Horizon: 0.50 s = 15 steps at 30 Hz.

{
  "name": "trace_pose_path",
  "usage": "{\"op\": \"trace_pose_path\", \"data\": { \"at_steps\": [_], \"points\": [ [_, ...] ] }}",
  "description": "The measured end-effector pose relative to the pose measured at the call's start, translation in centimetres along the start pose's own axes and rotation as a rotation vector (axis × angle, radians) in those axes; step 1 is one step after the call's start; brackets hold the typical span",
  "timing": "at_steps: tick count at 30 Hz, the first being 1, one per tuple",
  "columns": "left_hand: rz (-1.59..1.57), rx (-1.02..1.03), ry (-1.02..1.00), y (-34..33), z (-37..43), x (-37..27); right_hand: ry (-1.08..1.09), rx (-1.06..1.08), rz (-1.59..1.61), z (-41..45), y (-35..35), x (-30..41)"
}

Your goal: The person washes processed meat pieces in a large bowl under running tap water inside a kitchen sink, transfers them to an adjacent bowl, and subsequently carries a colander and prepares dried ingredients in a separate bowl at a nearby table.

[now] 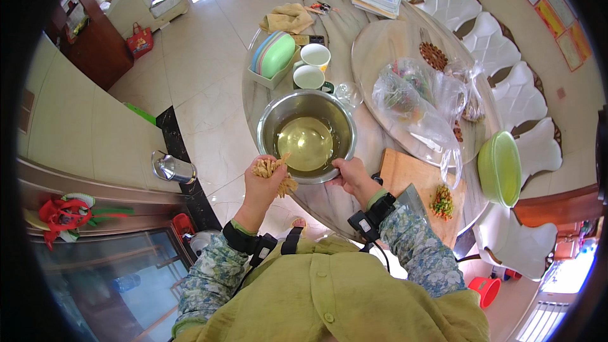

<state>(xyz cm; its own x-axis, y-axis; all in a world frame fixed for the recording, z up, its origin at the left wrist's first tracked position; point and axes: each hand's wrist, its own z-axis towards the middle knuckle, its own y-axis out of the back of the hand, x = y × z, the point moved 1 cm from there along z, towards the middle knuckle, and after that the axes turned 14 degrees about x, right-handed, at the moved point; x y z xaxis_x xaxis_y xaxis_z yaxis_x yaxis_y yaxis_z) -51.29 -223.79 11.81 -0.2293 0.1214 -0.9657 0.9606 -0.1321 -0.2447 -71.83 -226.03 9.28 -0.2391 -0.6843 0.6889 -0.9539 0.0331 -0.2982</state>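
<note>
A handful of pale yellow-brown, strip-like food [271, 171] is squeezed in my left hand [263, 178], at the near left rim of a stainless steel basin [268, 126]. What food it is I cannot tell. Yellowish liquid [304, 142] covers the basin's bottom and reflects a bright spot. My right hand [352, 175] grips the basin's near right rim, thumb on top and fingers beneath. The basin is at the near left edge of a round marble-patterned table [332, 206].
Two mugs [311, 66] and a holder of coloured plates [275, 57] stand just beyond the basin. Right of it lie a wooden cutting board [399, 171], a cleaver [412, 199], chopped peppers [441, 202] and plastic bags [413, 99]. A green plastic basin [498, 168] stands far right.
</note>
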Motion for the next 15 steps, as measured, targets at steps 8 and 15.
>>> {"op": "trace_pose_path", "data": {
  "at_steps": [8, 15],
  "points": [
    [-0.003, 0.124, 0.001, -1.4, 2.6, -1.1, 0.032, 0.158, -0.053, -3.4, 2.5, -0.3],
    [-0.081, 0.206, 0.094, -2.4, 7.0, -1.3, -0.048, -0.04, -0.311, -13.7, 10.5, -6.6]
  ]
}}
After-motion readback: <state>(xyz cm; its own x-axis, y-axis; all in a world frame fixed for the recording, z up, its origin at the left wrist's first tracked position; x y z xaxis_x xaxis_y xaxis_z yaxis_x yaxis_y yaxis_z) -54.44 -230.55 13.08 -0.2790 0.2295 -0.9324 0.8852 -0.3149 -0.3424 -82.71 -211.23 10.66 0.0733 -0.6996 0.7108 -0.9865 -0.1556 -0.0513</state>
